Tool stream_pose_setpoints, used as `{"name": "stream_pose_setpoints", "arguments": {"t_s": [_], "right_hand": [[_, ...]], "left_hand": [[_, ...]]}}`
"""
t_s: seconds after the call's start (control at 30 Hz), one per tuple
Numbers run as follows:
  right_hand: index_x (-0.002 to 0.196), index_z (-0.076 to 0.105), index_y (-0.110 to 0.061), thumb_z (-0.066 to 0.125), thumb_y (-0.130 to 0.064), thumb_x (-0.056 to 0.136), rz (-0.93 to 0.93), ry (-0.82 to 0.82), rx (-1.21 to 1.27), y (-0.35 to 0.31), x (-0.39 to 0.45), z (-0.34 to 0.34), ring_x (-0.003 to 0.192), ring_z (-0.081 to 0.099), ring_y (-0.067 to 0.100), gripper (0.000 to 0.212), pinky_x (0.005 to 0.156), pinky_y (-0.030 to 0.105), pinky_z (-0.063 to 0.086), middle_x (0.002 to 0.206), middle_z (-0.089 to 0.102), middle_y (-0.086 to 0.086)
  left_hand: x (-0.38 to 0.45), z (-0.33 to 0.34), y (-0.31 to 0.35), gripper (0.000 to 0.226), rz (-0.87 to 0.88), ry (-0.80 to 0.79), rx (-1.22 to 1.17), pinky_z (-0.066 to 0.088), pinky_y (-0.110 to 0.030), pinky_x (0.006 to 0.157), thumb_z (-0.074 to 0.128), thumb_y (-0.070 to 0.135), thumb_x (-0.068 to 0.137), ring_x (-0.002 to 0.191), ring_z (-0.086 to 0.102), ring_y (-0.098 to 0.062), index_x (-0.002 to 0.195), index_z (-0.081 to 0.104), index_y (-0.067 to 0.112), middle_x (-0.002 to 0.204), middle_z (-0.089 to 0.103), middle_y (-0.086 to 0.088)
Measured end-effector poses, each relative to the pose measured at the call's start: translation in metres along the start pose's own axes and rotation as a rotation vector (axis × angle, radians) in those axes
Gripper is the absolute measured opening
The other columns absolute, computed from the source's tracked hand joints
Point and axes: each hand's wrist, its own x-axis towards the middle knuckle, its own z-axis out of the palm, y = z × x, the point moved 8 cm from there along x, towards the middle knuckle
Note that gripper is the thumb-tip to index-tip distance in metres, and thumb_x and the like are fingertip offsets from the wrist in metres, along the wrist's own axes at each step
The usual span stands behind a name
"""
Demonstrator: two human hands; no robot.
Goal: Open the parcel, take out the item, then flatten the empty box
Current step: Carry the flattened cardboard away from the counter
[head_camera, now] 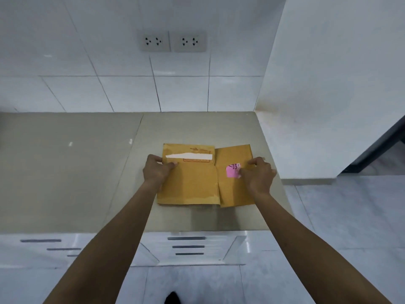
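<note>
Brown cardboard box [190, 183] lies flattened on the beige counter [72, 172], near its right end, with a side panel folded out to the right. White torn strip [189, 156] across the box's far part; pink sticker [232, 171] on the right panel. Left hand [156, 170] grips the box's left edge, thumb on top. Right hand [257, 173] presses on the right panel beside the sticker, fingers curled at the edge. White tiled wall behind carries two sockets [172, 41]
</note>
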Motion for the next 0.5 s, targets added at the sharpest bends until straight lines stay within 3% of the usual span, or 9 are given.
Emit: {"name": "stream_pose_setpoints", "arguments": {"t_s": [0.1, 0.3, 0.5], "right_hand": [[0.103, 0.064, -0.012, 0.077, -0.029, 0.077, -0.079, -0.008, -0.028, 0.028, 0.004, -0.035, 0.105, 0.053, 0.033, 0.034, 0.071, 0.025, 0.017, 0.109, 0.066, 0.009], [0.103, 0.065, -0.011, 0.075, -0.030, 0.077, -0.124, 0.001, -0.111, 0.080, 0.004, -0.104, 0.101, 0.053, 0.033, 0.034, 0.079, 0.030, 0.024, 0.106, 0.066, 0.011], [0.107, 0.063, -0.016, 0.071, -0.033, 0.078, -0.020, 0.032, -0.120, 0.131, -0.007, -0.160, 0.109, 0.048, 0.034, 0.034, 0.072, 0.028, 0.024, 0.111, 0.063, 0.010]], "left_hand": [[-0.042, 0.030, -0.006, 0.054, -0.026, 0.019, -0.039, 0.043, -0.035, 0.080, 0.081, 0.037, 0.073, 0.095, 0.048, -0.022, 0.109, 0.045, 0.019, 0.117, 0.055, -0.008], [-0.121, 0.087, -0.011, 0.069, -0.053, -0.031, -0.097, 0.047, -0.043, 0.090, 0.076, 0.035, 0.078, 0.102, 0.052, -0.028, 0.132, 0.035, 0.022, 0.130, 0.052, -0.013], [-0.181, 0.137, 0.021, 0.070, 0.191, -0.183, 0.032, 0.047, -0.042, 0.095, 0.074, 0.034, 0.081, 0.115, 0.052, -0.032, 0.138, 0.033, 0.030, 0.138, 0.047, -0.011]]}}
